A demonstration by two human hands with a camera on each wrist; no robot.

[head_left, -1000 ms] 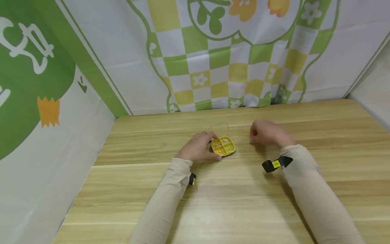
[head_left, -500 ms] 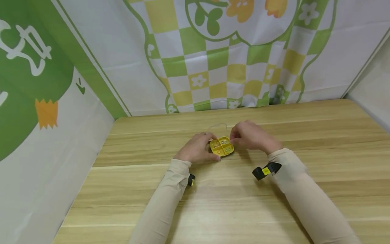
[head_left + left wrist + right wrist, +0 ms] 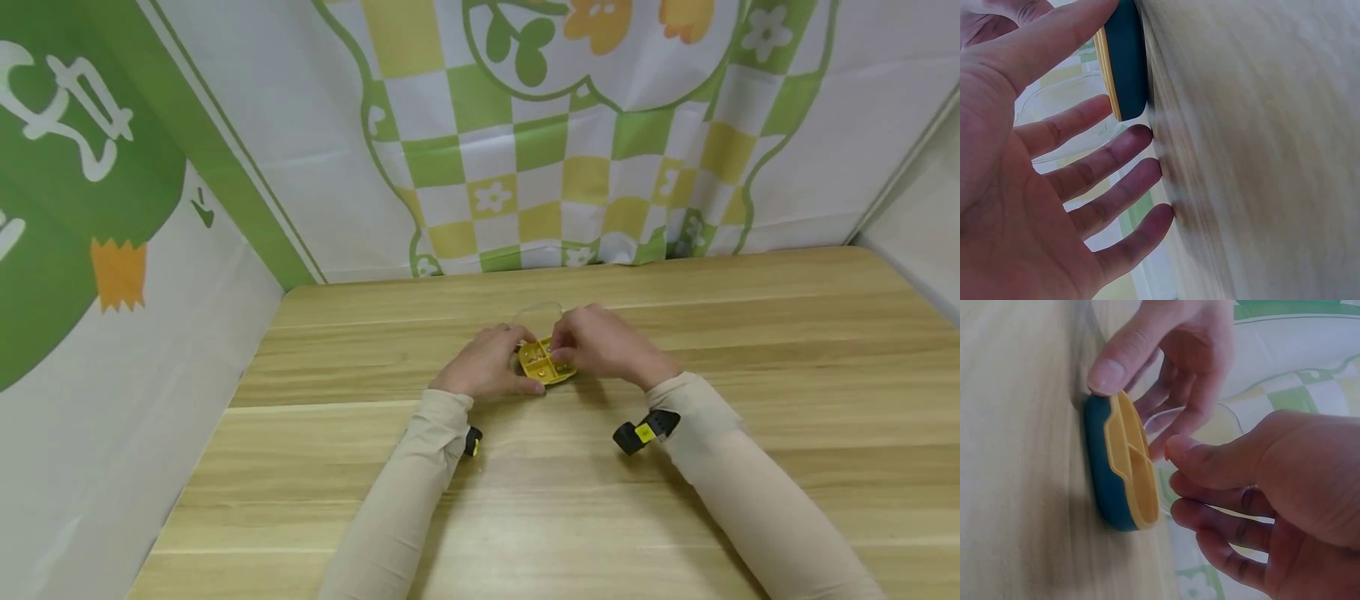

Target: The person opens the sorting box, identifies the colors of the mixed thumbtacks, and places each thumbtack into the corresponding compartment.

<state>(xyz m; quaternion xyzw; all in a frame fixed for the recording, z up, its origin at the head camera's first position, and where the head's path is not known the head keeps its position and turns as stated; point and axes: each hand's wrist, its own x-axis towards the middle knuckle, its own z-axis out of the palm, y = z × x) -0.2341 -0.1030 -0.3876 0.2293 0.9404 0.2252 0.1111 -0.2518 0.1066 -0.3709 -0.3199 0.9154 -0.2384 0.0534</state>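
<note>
A small pill box [image 3: 1107,481] has a dark teal base and a yellow divided insert, and lies on the table. Small shiny pieces [image 3: 542,373] sit in its compartments. Its clear lid [image 3: 1066,94] stands raised at the back. My left hand [image 3: 483,364] steadies the box from the left, thumb on the near side and index finger on the far side, the other fingertips down at the table. My right hand [image 3: 603,343] is over the right-hand compartments and hides part of them. Between its thumb and index fingertips it pinches a tiny red piece [image 3: 1167,452].
The wood-grain table [image 3: 495,500] extends around the box on all sides. A green, white and yellow checked curtain [image 3: 540,167] hangs along the back edge, with a printed cloth wall [image 3: 187,350] on the left.
My right hand has moved left from the table beside the box to over its right-hand compartments. The left hand and the box have stayed in place.
</note>
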